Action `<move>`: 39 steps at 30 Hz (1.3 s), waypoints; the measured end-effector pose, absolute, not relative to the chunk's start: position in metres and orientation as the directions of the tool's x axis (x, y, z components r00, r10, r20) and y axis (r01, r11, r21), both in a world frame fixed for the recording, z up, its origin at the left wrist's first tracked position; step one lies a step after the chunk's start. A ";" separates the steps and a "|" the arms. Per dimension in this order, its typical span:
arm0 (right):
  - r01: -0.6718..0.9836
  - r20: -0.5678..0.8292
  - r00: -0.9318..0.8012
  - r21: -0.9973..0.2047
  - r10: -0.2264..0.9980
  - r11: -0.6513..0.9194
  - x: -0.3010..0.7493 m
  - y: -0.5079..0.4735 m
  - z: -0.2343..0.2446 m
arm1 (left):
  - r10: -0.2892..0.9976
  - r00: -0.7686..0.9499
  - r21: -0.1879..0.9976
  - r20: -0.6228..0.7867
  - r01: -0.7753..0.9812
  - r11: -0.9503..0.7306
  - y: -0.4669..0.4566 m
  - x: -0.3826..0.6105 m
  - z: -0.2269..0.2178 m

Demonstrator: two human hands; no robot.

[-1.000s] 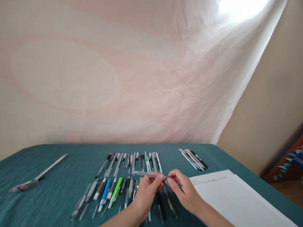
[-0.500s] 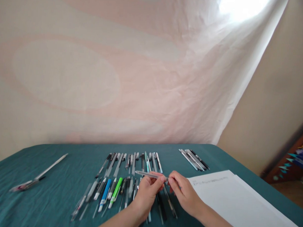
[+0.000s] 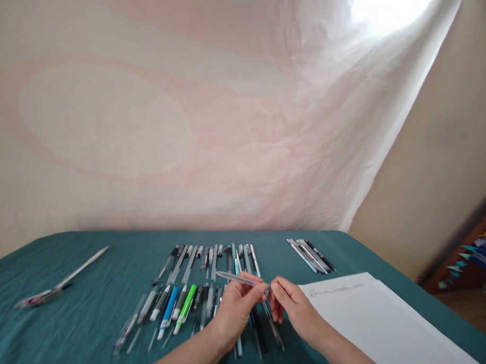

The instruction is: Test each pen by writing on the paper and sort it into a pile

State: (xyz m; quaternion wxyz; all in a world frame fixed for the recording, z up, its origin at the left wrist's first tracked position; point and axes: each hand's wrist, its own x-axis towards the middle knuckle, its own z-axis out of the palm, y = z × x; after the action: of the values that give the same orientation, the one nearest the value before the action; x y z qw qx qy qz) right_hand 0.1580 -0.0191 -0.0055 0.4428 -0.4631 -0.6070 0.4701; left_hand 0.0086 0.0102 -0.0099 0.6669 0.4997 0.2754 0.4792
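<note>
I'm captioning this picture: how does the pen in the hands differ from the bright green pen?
The held pen is pale grey; the green pen is vivid green. The held pen is raised crosswise in the left hand; the green pen lies slanting on the cloth. Both are long and straight.

Deep teal runs right across the tabletop (image 3: 136, 263), and the held pen (image 3: 235, 278) shows clear and greyish! There's a bright blue pen (image 3: 169, 309), banded white low down, then a vivid lime-green pen (image 3: 186, 307), white-tipped. The paper (image 3: 381, 325): white, marked grey. And the curtain (image 3: 237, 128), cream, with soft pink curves and an oval outline!
</note>
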 end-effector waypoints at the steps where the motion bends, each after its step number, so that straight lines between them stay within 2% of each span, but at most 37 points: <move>1: 0.115 0.086 -0.175 -0.988 0.981 0.107 0.158 -0.019 -0.006 | 0.915 0.387 0.931 0.118 -0.363 0.034 0.010 0.009 -0.009; 11: -0.161 -0.095 -0.202 -0.979 0.975 -0.129 0.155 -0.020 -0.005 | 0.905 0.395 0.934 0.158 -0.358 -0.007 0.009 0.008 -0.007; 18: -0.185 -0.121 -0.205 -0.970 0.971 -0.160 0.157 -0.019 -0.005 | 0.920 0.373 0.936 0.122 -0.352 0.018 0.009 0.010 -0.010; 22: -0.074 -0.077 -0.167 -0.993 0.983 -0.091 0.160 -0.017 -0.002 | 0.906 0.415 0.911 0.081 -0.399 0.102 0.008 0.011 -0.014; 27: 0.075 0.030 -0.108 -0.996 0.994 0.039 0.169 -0.011 0.001 | 0.841 0.539 0.822 0.040 -0.497 0.279 -0.003 0.013 -0.007; 33: 0.211 0.173 -0.261 -0.950 0.950 0.231 0.172 -0.016 0.006 | 0.688 0.724 0.730 -0.040 -0.449 0.515 -0.018 0.015 0.002; 37: 0.350 0.258 -0.382 -0.848 0.887 0.398 0.170 -0.022 0.010 | 0.671 0.735 0.749 -0.091 -0.394 0.533 -0.019 0.017 -0.003; 39: 0.416 0.311 -0.380 -0.783 0.871 0.462 0.171 -0.021 0.009 | 0.693 0.714 0.783 -0.099 -0.374 0.497 -0.018 0.019 -0.008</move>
State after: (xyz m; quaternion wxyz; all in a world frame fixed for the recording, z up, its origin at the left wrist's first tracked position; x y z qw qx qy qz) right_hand 0.1705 -0.0211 0.0091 0.3684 -0.4172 -0.7714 0.3085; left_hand 0.0194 -0.0178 -0.0082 0.8403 0.3882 0.2057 0.3176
